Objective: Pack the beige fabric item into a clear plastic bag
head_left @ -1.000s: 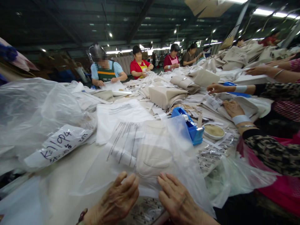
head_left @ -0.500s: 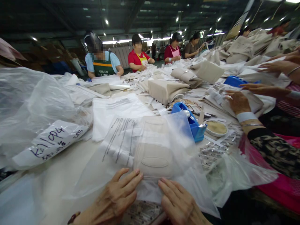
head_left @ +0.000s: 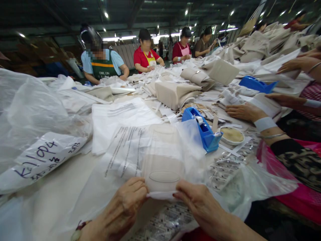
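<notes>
A clear plastic bag (head_left: 130,157) with printed text lies on the table in front of me, and a cream fabric piece (head_left: 164,167) sits inside it. My left hand (head_left: 122,207) is closed, its fingers pinching the bag's near edge at the left. My right hand (head_left: 200,206) is closed too, pinching the same folded edge at the right. Between them the edge is folded into a thin strip (head_left: 160,194).
A blue tape dispenser (head_left: 203,129) and a small round dish (head_left: 231,135) stand just right of the bag. A large plastic sack with handwriting (head_left: 42,157) lies at left. Folded cream fabric (head_left: 175,93) piles up mid-table. Another person's arms (head_left: 263,124) reach in from the right; several workers sit opposite.
My hands went from lying flat on the bag to pinching its near edge and folding it over. The neighbour's hands on the right shifted.
</notes>
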Tool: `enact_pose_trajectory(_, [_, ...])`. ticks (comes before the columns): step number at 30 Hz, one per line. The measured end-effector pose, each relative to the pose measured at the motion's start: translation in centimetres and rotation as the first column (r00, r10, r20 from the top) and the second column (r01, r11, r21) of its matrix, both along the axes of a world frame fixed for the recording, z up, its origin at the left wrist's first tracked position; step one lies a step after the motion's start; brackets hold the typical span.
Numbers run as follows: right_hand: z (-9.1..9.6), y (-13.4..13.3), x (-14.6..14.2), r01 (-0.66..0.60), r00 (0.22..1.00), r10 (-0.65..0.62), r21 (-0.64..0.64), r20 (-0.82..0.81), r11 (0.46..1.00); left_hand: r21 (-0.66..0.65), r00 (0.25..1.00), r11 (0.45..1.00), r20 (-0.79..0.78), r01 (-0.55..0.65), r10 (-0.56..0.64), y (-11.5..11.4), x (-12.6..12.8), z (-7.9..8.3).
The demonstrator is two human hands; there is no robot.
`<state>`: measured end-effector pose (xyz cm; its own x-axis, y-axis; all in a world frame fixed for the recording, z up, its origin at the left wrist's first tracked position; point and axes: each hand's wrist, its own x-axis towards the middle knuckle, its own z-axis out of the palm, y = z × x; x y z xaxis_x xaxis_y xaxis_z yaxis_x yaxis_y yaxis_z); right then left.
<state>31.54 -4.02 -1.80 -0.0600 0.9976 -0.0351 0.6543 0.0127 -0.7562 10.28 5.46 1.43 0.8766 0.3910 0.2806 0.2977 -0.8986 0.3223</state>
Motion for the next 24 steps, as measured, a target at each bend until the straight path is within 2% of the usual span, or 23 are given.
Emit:
enact_pose_trajectory(3, [0.5, 1.6, 0.4, 0.038, 0.999, -0.043, -0.139, -0.032, 0.99, 0.013, 0.998, 0.998, 0.006, -0.068, 0.068, 0.2, 0.8, 0.1])
enact_pose_trajectory(7, [1.0, 3.0, 0.7, 0.057, 0.996, -0.073, -0.269, -0.048, 0.961, 0.232, 0.982, 0.955, -0.007, -0.184, 0.191, 0.1, 1.9, -0.6])
enact_pose_trajectory(10, [0.9, 3.4, 0.7, 0.058, 0.998, -0.053, -0.268, 0.025, 0.962, 0.38, 0.953, 0.884, -0.024, -0.271, 0.303, -0.1, 2.8, -0.9])
enact_pose_trajectory(13, [0.3, 3.4, 0.3, 0.042, 0.988, -0.011, -0.203, 0.155, 0.978, 0.442, 0.913, 0.835, -0.077, -0.328, 0.4, -0.2, 3.5, -1.1])
enact_pose_trajectory(15, [0.0, 3.3, 0.2, 0.05, 0.959, -0.003, -0.16, 0.285, 0.986, 0.433, 0.878, 0.829, -0.152, -0.353, 0.453, -0.1, 3.8, -1.1])
enact_pose_trajectory(18, [0.1, 2.9, 0.7, 0.05, 0.904, 0.006, -0.118, 0.428, 0.992, 0.353, 0.796, 0.852, -0.339, -0.387, 0.502, 0.0, 4.1, -0.8])
enact_pose_trajectory(21, [0.8, 2.3, 2.3, 0.059, 0.892, 0.009, -0.136, 0.451, 0.989, 0.256, 0.705, 0.867, -0.505, -0.428, 0.498, 0.2, 4.5, -0.3])
enact_pose_trajectory(24, [1.5, 1.6, 4.1, 0.019, 0.906, 0.036, -0.127, 0.422, 0.992, 0.189, 0.647, 0.869, -0.599, -0.458, 0.471, 0.4, 4.8, 0.1])
